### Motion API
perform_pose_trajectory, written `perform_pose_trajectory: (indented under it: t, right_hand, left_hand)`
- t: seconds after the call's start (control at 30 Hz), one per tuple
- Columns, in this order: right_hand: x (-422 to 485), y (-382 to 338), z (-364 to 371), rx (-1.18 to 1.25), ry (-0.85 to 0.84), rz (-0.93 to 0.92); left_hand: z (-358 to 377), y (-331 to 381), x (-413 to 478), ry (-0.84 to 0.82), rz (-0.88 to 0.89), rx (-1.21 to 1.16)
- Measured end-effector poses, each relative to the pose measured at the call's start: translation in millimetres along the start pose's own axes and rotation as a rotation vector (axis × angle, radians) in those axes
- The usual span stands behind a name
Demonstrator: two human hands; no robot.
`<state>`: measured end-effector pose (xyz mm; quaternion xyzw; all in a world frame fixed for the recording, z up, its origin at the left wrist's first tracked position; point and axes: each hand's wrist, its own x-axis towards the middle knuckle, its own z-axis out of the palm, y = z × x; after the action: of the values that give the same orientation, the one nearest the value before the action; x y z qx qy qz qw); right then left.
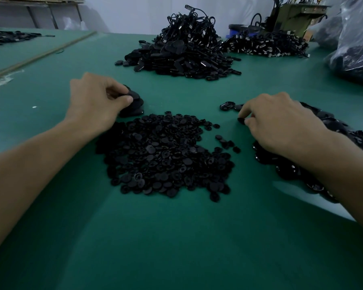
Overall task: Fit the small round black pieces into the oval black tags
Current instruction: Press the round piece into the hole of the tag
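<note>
L hand [99, 101]: thumb and fingers curled, pinching an oval tag [134, 94] on top of a small stack [135, 108] of like tags, just beyond the centre pile.
R hand [281, 124]: fingers curled down to the table [176, 237], pinching a black part [241, 120] – too dark to tell round piece or tag.
Round pieces [168, 155]: big loose pile btwn the forearms, a few strays at its R edge.
Loose tags [331, 130]: heap under and behind the R arm; one lone tag [227, 106] just beside the R fingers.
Far heaps [182, 51]: corded black items, well apart, untouched.
Progress: prob. early – only the small stack looks done, if those are fitted; most round pieces and tags are left.
</note>
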<state>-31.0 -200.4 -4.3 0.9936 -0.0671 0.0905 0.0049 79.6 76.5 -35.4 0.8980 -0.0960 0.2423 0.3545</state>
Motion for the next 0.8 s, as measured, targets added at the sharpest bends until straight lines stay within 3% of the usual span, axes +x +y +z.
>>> perform_pose_trajectory:
  t: [0.17, 0.33, 0.6, 0.8]
  right_hand:
    - [-1, -3, -3, 0.000, 0.126, -0.001]
    - [-1, -11, 1, 0.348, 0.074, -0.191]
    - [-4, -18, 5, 0.805, 0.122, -0.384]
    - [-6, -24, 5, 1.062, 0.098, -0.362]
  left_hand:
    - [-1, 4, -3, 0.005, -0.015, 0.048]
    - [-5, 30, -17, 0.034, 0.100, -0.039]
    - [5, 77, -47, -0.141, 0.377, -0.210]
    - [10, 76, -51, -0.274, 0.299, -0.441]
